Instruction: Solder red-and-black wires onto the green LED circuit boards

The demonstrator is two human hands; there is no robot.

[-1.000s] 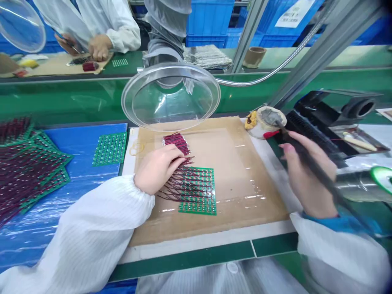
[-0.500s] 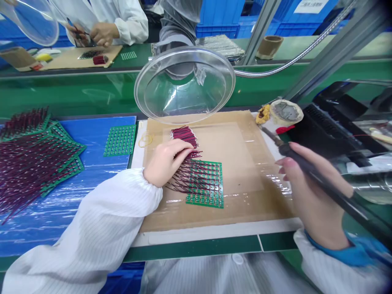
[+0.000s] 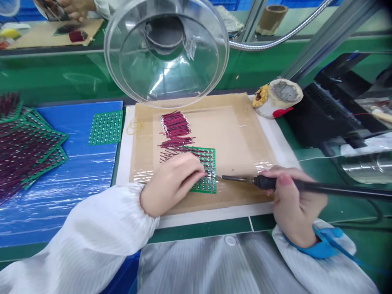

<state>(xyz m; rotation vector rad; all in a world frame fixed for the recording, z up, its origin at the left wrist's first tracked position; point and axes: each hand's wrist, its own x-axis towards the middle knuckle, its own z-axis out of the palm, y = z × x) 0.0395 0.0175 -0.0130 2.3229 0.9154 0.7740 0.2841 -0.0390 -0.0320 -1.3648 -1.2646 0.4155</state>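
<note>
Soldering iron (image 3: 294,185) was gripped in right hand (image 3: 294,204), tip at the right edge of green panel (image 3: 208,169), which was pinned flat by left hand (image 3: 174,181); some wires were attached, loose wire bundle (image 3: 175,123) behind the panel remained unsoldered.

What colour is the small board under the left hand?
Green, seen clearly in the head view: the board lies under the left hand.
</note>
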